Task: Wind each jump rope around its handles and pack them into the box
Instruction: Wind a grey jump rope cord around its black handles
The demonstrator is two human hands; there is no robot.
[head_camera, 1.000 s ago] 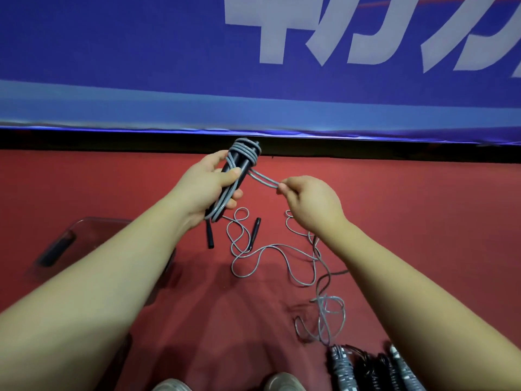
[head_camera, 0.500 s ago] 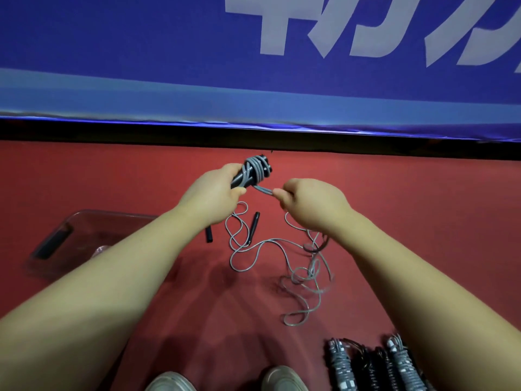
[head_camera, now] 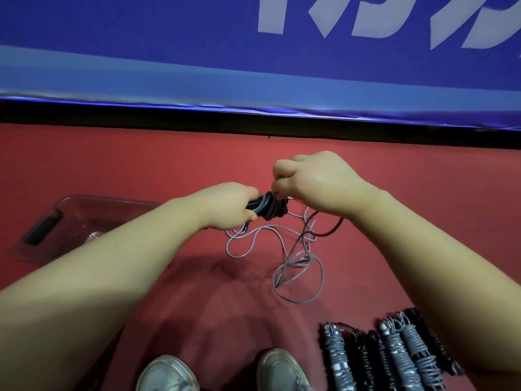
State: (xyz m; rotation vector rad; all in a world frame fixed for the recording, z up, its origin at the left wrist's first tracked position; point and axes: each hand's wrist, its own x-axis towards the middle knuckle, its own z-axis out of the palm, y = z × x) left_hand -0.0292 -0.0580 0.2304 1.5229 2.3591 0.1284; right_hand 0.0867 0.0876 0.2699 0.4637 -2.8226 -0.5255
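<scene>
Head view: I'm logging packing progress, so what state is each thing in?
Grey jump rope, partly wound on its black handles, the rest loose on the red floor.
Left hand, grips the handles.
Right hand, pinches the rope at the handles.
Clear plastic box, open, on the floor at left.
Row of wound jump ropes, bundled, lying on the floor, not boxed.

the bare red floor (head_camera: 428, 198) lies open across the right of the frame and along the upper left, up to the blue banner wall (head_camera: 141, 66) that closes off the whole top. at the left edge a clear plastic box (head_camera: 93, 199) stands with its mouth upward. loose loops of grey jump rope (head_camera: 294, 259) sprawl over the centre floor. a row of wound grey and black rope bundles (head_camera: 394, 354) fills the lower right, just beside two pale shoes (head_camera: 169, 373) at the bottom centre.
</scene>
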